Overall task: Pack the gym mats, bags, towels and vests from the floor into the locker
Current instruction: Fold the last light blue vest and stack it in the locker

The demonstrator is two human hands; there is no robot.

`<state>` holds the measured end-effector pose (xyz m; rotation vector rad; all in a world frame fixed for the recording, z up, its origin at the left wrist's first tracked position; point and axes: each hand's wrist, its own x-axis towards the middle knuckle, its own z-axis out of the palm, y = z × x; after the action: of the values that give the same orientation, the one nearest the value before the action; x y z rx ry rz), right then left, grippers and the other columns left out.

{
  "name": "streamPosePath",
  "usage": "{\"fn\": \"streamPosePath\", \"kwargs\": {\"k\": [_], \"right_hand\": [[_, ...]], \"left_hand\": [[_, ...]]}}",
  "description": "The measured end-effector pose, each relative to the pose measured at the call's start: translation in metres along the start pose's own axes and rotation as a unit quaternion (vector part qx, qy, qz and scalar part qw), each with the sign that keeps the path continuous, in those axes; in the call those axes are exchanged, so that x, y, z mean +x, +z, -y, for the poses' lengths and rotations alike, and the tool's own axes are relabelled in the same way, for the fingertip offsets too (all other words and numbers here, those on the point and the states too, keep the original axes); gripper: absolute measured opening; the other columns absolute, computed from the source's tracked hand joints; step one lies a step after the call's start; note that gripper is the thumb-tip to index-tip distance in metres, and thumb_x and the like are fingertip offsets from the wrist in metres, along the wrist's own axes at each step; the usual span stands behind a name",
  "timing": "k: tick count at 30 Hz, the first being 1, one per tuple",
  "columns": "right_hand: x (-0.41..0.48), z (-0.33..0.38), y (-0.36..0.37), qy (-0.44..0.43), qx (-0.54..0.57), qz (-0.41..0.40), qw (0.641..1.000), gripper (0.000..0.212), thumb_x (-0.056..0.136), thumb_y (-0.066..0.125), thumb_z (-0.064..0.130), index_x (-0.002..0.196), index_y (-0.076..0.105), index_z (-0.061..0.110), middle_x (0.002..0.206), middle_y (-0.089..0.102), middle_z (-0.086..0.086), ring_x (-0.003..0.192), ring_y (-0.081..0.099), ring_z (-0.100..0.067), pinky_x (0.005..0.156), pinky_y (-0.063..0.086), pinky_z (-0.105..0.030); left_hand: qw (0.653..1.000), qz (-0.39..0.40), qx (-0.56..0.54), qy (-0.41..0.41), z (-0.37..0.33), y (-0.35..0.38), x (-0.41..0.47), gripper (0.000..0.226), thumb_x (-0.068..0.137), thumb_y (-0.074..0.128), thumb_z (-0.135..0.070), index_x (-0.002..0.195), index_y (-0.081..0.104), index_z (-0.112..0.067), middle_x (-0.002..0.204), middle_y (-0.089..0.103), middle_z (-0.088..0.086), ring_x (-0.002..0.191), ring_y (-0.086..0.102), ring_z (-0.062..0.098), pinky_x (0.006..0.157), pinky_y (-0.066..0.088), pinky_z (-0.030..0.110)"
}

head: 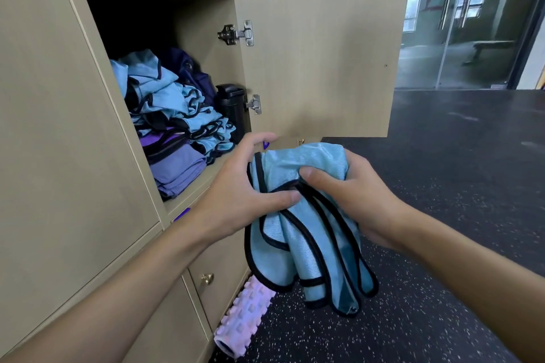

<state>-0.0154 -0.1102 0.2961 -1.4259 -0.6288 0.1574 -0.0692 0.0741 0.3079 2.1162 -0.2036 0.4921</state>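
Open locker compartment [200,183], door [324,53] swung out to the right.

- Left hand [236,194]: thumb pinching the black trim of a light-blue vest [306,233], fingers spread round its top edge.
- Right hand [348,194]: closed round the same vest; the rest hangs bunched above the speckled floor [442,186], just outside the compartment.
- Inside: heap of matching vests [174,97] on folded purple towels [177,168], black bottle [231,106] by the hinges.
- Lilac foam roller [244,318] on the floor against the locker base.
- Purple tag [181,214] on the shelf edge; no writing legible.

Gym: lockers [73,127], speckled rubber floor [442,186], foam roller [241,321].
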Motion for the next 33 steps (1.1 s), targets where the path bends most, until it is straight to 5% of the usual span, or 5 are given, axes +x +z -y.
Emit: {"fn": "streamPosePath", "kwargs": {"k": [8, 13, 20, 29, 33], "right_hand": [[-0.002, 0.002, -0.004, -0.026, -0.052, 0.049, 0.997, 0.098, 0.082, 0.078, 0.016, 0.149, 0.017, 0.052, 0.13, 0.047, 0.025, 0.108, 0.063, 0.006, 0.084, 0.056, -0.02], [-0.001, 0.004, 0.0, -0.063, -0.079, 0.018, 0.995, 0.084, 0.083, 0.077, 0.005, 0.145, 0.035, 0.042, 0.126, 0.053, 0.021, 0.105, 0.063, 0.004, 0.08, 0.055, -0.018], [0.004, 0.0, -0.002, -0.01, 0.014, -0.049, 0.999, 0.074, 0.082, 0.076, 0.002, 0.141, 0.043, 0.034, 0.118, 0.068, 0.0, 0.098, 0.071, -0.013, 0.08, 0.06, -0.03], [0.0, 0.012, -0.012, 0.064, 0.037, 0.134, 0.988, 0.059, 0.079, 0.074, -0.006, 0.128, 0.053, 0.018, 0.118, 0.068, -0.015, 0.105, 0.069, -0.027, 0.084, 0.059, -0.04], [0.004, 0.012, -0.017, 0.044, -0.076, 0.103, 0.991, 0.082, 0.063, 0.09, 0.014, 0.132, 0.049, 0.035, 0.126, 0.06, 0.001, 0.108, 0.066, -0.012, 0.084, 0.057, -0.023]], "left_hand": [[0.977, -0.105, -0.163, -0.091, -0.004, 0.003, 0.005, 0.064, 0.062, 0.089, -0.009, 0.114, 0.058, -0.03, 0.098, 0.074, 0.001, 0.091, 0.073, 0.021, 0.081, 0.061, 0.038], [0.968, -0.091, -0.211, -0.098, 0.0, 0.003, 0.004, 0.077, 0.074, 0.086, -0.011, 0.133, 0.044, -0.036, 0.12, 0.069, 0.007, 0.104, 0.071, 0.021, 0.09, 0.059, 0.042], [0.997, 0.053, 0.056, 0.007, -0.006, 0.006, -0.006, 0.095, 0.061, 0.094, -0.033, 0.139, 0.042, -0.048, 0.134, 0.034, -0.01, 0.108, 0.035, -0.033, 0.086, 0.027, -0.009], [0.997, 0.019, 0.07, 0.032, 0.001, 0.004, -0.004, 0.072, 0.059, 0.095, -0.018, 0.113, 0.053, -0.042, 0.108, 0.064, -0.018, 0.097, 0.06, -0.008, 0.08, 0.046, 0.008], [0.999, -0.033, 0.033, 0.022, -0.003, 0.003, -0.001, 0.057, 0.05, 0.085, -0.031, 0.099, 0.06, -0.043, 0.096, 0.068, -0.014, 0.084, 0.065, -0.003, 0.07, 0.052, 0.014]]}}
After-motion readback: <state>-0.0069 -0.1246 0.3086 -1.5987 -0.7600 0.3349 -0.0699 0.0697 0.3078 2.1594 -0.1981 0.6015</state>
